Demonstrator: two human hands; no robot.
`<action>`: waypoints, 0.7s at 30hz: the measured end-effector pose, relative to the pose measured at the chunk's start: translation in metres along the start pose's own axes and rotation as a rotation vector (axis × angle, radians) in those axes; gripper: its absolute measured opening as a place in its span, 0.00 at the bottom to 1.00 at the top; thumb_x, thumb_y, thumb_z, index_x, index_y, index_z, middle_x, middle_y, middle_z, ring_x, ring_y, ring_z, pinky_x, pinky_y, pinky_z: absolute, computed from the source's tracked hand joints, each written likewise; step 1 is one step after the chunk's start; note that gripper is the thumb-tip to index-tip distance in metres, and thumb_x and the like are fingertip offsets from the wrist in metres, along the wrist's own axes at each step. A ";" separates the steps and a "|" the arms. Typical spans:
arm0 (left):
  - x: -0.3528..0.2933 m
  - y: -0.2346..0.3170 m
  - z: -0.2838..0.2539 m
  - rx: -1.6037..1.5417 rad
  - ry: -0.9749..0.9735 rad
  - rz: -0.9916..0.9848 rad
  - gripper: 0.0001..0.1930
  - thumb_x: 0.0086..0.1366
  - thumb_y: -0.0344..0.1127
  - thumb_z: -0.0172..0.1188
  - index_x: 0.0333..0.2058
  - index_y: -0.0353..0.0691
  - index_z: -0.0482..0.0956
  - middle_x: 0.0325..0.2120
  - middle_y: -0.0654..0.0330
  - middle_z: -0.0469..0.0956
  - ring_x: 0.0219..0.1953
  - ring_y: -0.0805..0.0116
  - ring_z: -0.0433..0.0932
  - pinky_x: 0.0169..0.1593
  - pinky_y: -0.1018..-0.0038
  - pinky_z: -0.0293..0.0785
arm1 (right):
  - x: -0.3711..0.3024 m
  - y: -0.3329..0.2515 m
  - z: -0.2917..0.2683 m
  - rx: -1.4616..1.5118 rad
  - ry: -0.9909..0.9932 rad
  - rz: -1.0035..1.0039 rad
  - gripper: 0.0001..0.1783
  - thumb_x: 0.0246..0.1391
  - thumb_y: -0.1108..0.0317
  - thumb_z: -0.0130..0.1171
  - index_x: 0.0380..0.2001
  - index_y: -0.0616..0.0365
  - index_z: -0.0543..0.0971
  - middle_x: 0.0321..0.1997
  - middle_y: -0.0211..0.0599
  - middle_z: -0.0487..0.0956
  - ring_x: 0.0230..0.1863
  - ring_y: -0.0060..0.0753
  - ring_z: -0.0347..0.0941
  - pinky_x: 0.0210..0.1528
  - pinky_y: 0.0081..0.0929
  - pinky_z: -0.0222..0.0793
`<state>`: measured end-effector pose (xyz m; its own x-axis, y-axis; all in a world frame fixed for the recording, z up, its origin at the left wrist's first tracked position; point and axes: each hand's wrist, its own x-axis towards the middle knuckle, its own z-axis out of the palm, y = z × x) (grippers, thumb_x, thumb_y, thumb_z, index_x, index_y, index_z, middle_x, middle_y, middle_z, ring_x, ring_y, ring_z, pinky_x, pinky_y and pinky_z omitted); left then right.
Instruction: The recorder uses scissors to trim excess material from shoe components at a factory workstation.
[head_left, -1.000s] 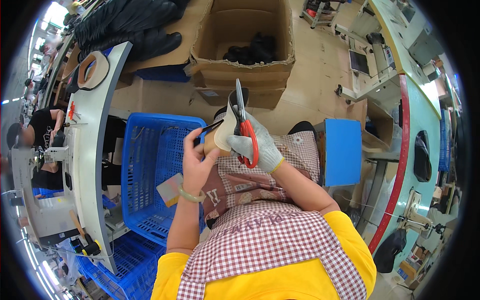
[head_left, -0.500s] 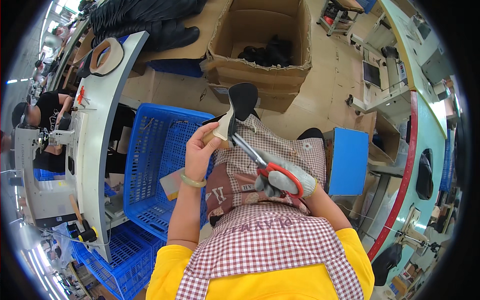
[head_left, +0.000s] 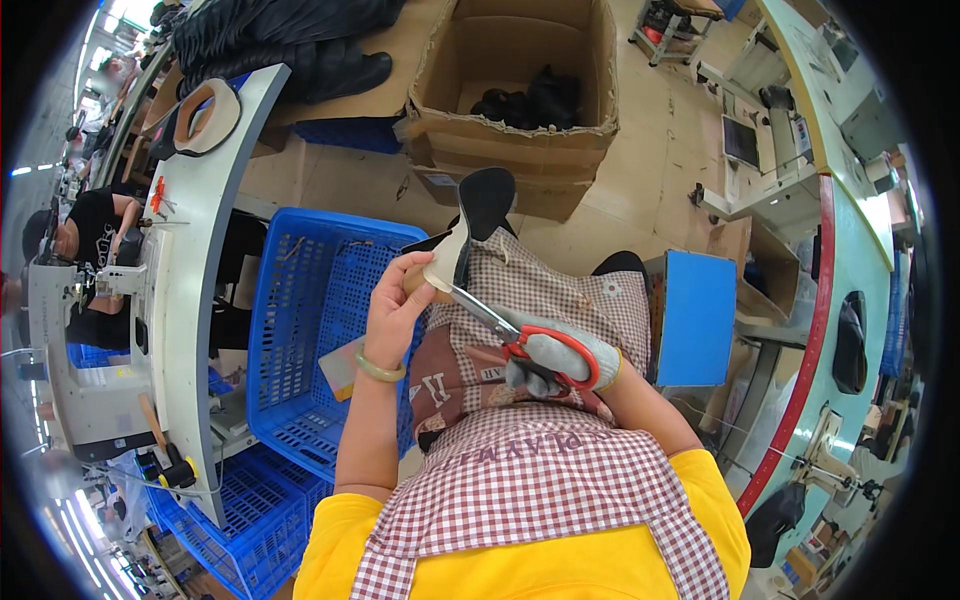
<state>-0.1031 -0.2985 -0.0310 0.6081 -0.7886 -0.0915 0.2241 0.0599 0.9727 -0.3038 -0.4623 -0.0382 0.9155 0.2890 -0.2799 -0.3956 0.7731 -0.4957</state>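
My left hand (head_left: pixel 396 305) pinches a curved black and beige piece (head_left: pixel 486 200) that looks like a shoe or boot upper, held over my lap. A beige lining shows along its near side, close to my thumb. In my gloved right hand (head_left: pixel 562 356) is a pair of scissors (head_left: pixel 487 317) with red handles. The blades point up and left, and their tips reach the lower edge of the beige lining beside my left fingers. Whether the blades are parted there is too small to tell.
Left of my lap stands a blue plastic crate (head_left: pixel 345 225). A cardboard box (head_left: pixel 500 150) with black pieces inside is ahead. A sewing machine table (head_left: pixel 215 190) runs along the left, a co-worker beyond it. A blue-topped box (head_left: pixel 696 318) stands at right.
The scissors have shifted left and turned, so their tips now meet the lining's lower edge close to my left thumb. The held piece has tilted slightly.
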 end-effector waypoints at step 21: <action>-0.006 -0.006 -0.002 0.154 0.001 0.059 0.09 0.60 0.24 0.56 0.31 0.42 0.63 0.24 0.72 0.61 0.26 0.85 0.58 0.29 0.87 0.56 | -0.006 0.007 0.001 0.097 -0.004 -0.032 0.41 0.55 0.56 0.56 0.67 0.49 0.49 0.31 0.39 0.77 0.23 0.22 0.74 0.16 0.11 0.68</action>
<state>-0.1072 -0.2929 -0.0370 0.6172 -0.7860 -0.0337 0.0688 0.0112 0.9976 -0.3123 -0.4585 -0.0394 0.9280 0.2650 -0.2620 -0.3572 0.8329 -0.4226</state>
